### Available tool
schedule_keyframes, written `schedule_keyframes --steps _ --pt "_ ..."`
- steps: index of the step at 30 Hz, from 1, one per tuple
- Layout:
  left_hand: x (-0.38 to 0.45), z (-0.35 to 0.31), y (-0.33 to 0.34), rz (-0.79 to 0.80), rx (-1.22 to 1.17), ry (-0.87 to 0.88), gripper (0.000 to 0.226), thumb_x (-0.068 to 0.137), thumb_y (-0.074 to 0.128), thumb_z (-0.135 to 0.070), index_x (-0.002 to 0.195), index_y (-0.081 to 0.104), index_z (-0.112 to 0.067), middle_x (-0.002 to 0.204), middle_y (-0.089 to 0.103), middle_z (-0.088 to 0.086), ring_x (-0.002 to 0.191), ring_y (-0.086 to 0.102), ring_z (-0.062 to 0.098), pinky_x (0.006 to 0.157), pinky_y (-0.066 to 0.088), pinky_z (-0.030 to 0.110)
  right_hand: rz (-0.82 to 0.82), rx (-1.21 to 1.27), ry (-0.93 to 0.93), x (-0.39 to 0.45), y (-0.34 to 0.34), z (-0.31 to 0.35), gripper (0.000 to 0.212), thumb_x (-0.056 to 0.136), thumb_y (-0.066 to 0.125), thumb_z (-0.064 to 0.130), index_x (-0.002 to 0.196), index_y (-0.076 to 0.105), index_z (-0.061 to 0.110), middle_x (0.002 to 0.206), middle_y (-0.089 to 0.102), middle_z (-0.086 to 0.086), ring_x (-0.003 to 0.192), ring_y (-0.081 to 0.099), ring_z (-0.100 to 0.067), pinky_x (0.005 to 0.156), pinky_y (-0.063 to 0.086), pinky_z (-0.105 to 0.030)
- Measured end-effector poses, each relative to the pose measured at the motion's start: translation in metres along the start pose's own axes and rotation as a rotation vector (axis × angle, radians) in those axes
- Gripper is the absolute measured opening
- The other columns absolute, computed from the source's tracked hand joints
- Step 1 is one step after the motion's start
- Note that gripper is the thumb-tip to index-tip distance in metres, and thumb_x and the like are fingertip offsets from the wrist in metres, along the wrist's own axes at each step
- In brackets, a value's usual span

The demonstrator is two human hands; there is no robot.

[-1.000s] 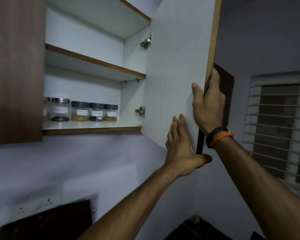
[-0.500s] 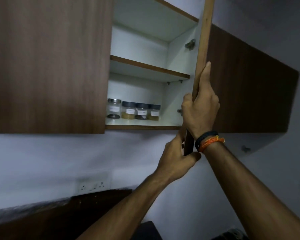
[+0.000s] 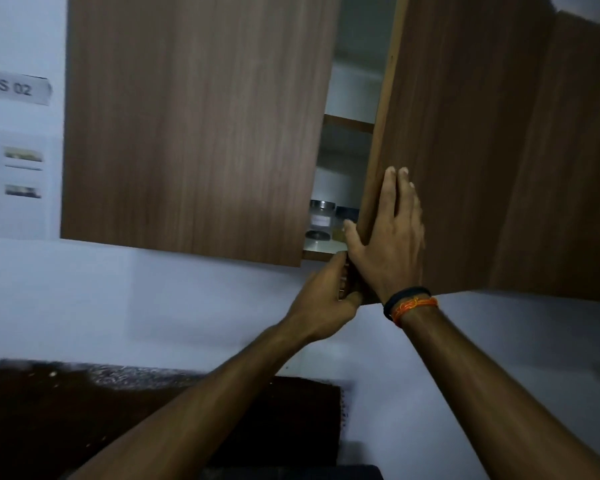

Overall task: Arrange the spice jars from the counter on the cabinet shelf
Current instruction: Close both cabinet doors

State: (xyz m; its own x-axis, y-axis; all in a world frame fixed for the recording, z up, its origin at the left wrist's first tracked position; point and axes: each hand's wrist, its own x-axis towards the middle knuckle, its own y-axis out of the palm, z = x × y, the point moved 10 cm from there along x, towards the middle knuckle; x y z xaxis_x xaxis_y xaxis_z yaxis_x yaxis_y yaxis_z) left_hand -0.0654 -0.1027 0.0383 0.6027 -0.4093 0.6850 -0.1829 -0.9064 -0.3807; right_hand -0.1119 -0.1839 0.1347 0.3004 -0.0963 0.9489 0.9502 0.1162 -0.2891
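Clearly the left hand (image 3: 323,292) has its fingers (image 3: 342,282) curled round the lower corner of the cabinet door (image 3: 465,150), right hand (image 3: 388,237) flat on its face. Spice jars (image 3: 321,220) sit on the shelf (image 3: 317,247), mid-frame. Shutting further could pinch those curled fingers.

kitchen | wood wall cabinet (image 3: 194,126) | spice jars (image 3: 321,220) on shelf

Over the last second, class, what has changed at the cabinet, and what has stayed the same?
The brown wooden cabinet door has swung from wide open to almost shut, leaving a narrow gap. The right hand moved from gripping its edge to lying flat on its front; the left hand now grips its bottom corner. The labelled glass spice jars stayed on the shelf.
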Motion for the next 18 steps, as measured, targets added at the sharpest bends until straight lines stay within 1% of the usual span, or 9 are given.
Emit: schedule_keyframes --steps 3,6,7,8,10,12,13,15,18 --pt "0.006 0.007 -0.013 0.007 0.066 0.009 0.073 0.094 0.060 -0.006 0.154 0.026 -0.027 0.144 0.053 -0.003 0.122 0.057 0.010 0.091 0.050 0.013 0.054 0.052 0.005 0.000 0.029 -0.004 0.092 0.089 0.061 0.053 0.159 0.013 0.016 0.166 0.011 -0.012 0.151 0.015 -0.035 0.118 0.021 -0.054" --pt "0.015 0.011 -0.018 0.029 0.127 0.058 0.082 0.091 0.058 0.002 0.158 0.016 -0.021 0.140 0.046 -0.008 0.115 0.053 -0.010 0.086 0.045 0.001 0.118 0.086 -0.012 0.000 0.054 -0.004 0.083 0.093 0.056 0.051 0.158 0.015 0.020 0.166 0.011 -0.010 0.151 0.014 -0.035 0.117 0.021 -0.058" --pt "0.018 0.011 -0.020 0.025 0.168 0.075 0.081 0.090 0.059 0.002 0.157 0.018 -0.018 0.137 0.046 -0.007 0.112 0.051 -0.013 0.088 0.045 0.003 0.147 0.098 -0.018 0.000 0.063 -0.004 0.080 0.094 0.056 0.049 0.158 0.016 0.021 0.166 0.010 -0.010 0.151 0.013 -0.034 0.118 0.021 -0.059" --pt "0.021 0.013 -0.022 0.018 0.226 0.077 0.078 0.089 0.060 0.000 0.155 0.022 -0.017 0.137 0.047 -0.003 0.115 0.052 -0.007 0.093 0.047 0.011 0.174 0.104 -0.025 -0.001 0.070 -0.004 0.078 0.095 0.055 0.046 0.158 0.017 0.022 0.166 0.010 -0.009 0.152 0.012 -0.034 0.118 0.022 -0.059" --pt "0.027 0.020 -0.028 -0.009 0.403 0.070 0.072 0.089 0.063 -0.009 0.152 0.029 -0.013 0.140 0.047 0.010 0.126 0.048 0.018 0.105 0.046 0.038 0.222 0.098 -0.039 -0.003 0.084 -0.004 0.075 0.096 0.054 0.042 0.158 0.018 0.023 0.166 0.008 -0.009 0.152 0.010 -0.033 0.118 0.022 -0.059" --pt "0.034 0.032 -0.034 -0.016 0.609 0.043 0.077 0.088 0.065 -0.015 0.153 0.026 -0.007 0.154 0.033 0.018 0.143 0.031 0.034 0.117 0.030 0.054 0.272 0.084 -0.057 -0.004 0.096 -0.006 0.074 0.096 0.054 0.037 0.159 0.017 0.023 0.167 0.005 -0.009 0.152 0.007 -0.033 0.119 0.021 -0.059" --pt "0.037 0.040 -0.035 -0.003 0.703 0.012 0.085 0.089 0.064 -0.019 0.157 0.016 -0.007 0.163 0.017 0.019 0.151 0.013 0.037 0.122 0.017 0.057 0.295 0.076 -0.067 -0.005 0.102 -0.007 0.075 0.095 0.055 0.035 0.159 0.016 0.024 0.167 0.002 -0.009 0.152 0.005 -0.033 0.119 0.020 -0.059" --pt "0.043 0.053 -0.040 0.018 0.886 0.001 0.097 0.090 0.062 -0.025 0.159 -0.005 -0.011 0.167 -0.014 0.015 0.153 -0.015 0.036 0.123 -0.002 0.058 0.334 0.053 -0.084 -0.006 0.111 -0.009 0.078 0.094 0.056 0.032 0.159 0.014 0.024 0.167 -0.002 -0.008 0.153 0.001 -0.032 0.120 0.017 -0.061" --pt "0.055 0.068 -0.046 0.036 1.109 0.051 0.101 0.091 0.058 -0.032 0.157 -0.017 -0.018 0.164 -0.027 0.011 0.150 -0.025 0.038 0.120 -0.007 0.064 0.375 0.015 -0.104 -0.005 0.125 -0.010 0.082 0.093 0.056 0.034 0.159 0.010 0.025 0.167 -0.007 -0.008 0.153 -0.004 -0.033 0.119 0.014 -0.063"
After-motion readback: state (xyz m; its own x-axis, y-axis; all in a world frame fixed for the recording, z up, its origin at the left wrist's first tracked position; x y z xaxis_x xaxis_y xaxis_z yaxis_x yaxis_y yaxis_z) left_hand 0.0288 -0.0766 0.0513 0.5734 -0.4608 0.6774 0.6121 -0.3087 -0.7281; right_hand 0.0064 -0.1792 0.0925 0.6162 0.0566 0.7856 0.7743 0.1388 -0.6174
